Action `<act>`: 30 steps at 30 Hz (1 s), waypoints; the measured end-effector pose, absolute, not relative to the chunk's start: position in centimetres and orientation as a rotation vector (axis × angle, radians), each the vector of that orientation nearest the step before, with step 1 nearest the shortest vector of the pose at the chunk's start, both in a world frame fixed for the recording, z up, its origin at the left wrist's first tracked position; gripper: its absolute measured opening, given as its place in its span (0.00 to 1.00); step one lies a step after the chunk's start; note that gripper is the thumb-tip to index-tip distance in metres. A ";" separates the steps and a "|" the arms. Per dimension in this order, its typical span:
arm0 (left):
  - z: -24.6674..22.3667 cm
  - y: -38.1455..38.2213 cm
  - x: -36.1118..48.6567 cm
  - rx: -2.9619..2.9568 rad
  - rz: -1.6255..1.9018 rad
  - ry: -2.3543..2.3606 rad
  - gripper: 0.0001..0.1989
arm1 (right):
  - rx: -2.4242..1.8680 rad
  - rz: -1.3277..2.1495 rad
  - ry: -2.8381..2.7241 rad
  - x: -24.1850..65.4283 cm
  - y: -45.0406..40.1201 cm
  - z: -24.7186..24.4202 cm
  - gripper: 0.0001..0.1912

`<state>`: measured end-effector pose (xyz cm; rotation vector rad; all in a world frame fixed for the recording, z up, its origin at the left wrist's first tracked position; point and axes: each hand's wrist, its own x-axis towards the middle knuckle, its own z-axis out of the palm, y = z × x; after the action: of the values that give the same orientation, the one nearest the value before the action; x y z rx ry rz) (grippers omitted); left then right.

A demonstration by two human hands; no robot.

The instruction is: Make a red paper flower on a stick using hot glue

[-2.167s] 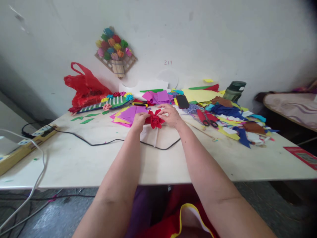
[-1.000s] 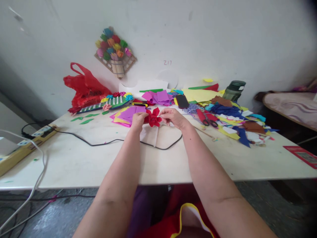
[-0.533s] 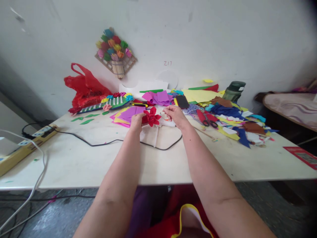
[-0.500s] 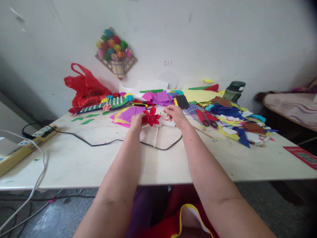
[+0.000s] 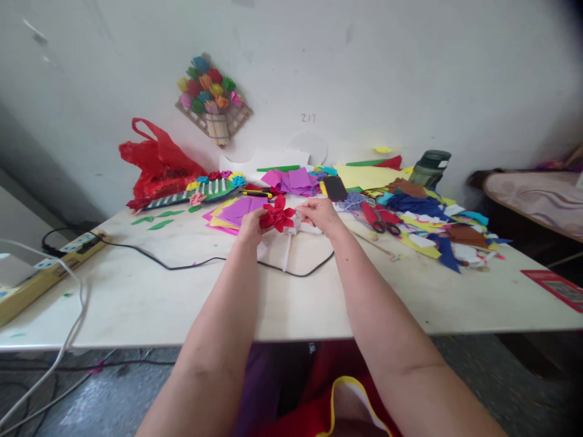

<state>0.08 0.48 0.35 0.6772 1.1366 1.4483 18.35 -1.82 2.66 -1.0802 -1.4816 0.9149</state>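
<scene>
My left hand (image 5: 251, 227) is closed on the edge of a red paper flower (image 5: 279, 215) with pointed petals, held above the table. Just right of the flower, my right hand (image 5: 320, 215) has its fingertips pinched together. Whatever lies between them is too small to make out. Below and between the hands lies a white glue gun (image 5: 310, 229), partly hidden by the right hand. A thin white stick (image 5: 286, 254) reaches from near it toward me, across a black cord (image 5: 214, 260). Purple paper sheets (image 5: 241, 210) are stacked beside my left hand.
Scissors (image 5: 386, 227) and many paper scraps (image 5: 423, 209) cover the right side, with a dark green bottle (image 5: 430, 169) behind. A phone (image 5: 335, 189) lies farther back. At left are a red plastic bag (image 5: 159, 159), green paper leaves (image 5: 160, 224) and a power strip (image 5: 68, 255).
My right hand has moved slightly left and closer to the flower, its fingertips now near the petals. The left hand keeps the flower in about the same place.
</scene>
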 end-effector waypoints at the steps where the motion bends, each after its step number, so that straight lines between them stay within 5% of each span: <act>1: 0.5 0.4 0.1 0.674 1.447 1.137 0.02 | -1.112 0.896 -1.475 18.3 -1.8 2.6 0.09; 11: 0.7 0.1 0.0 0.638 1.509 1.093 0.04 | -1.163 0.499 -1.449 19.2 -0.7 2.3 0.16; 22: 0.8 0.0 0.0 0.643 1.483 1.088 0.04 | -1.170 0.601 -1.385 19.1 -1.6 3.1 0.05; 25: 0.7 0.1 0.1 0.645 1.475 1.088 0.04 | -1.139 0.689 -1.578 18.6 -2.1 3.2 0.13; 30: 0.8 0.0 0.1 0.649 1.467 1.104 0.03 | -1.199 0.678 -1.719 17.7 -1.9 2.6 0.09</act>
<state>0.13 -0.03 0.84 0.6493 1.1040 1.4671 17.74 -1.89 2.62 -1.1991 -1.7187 0.6781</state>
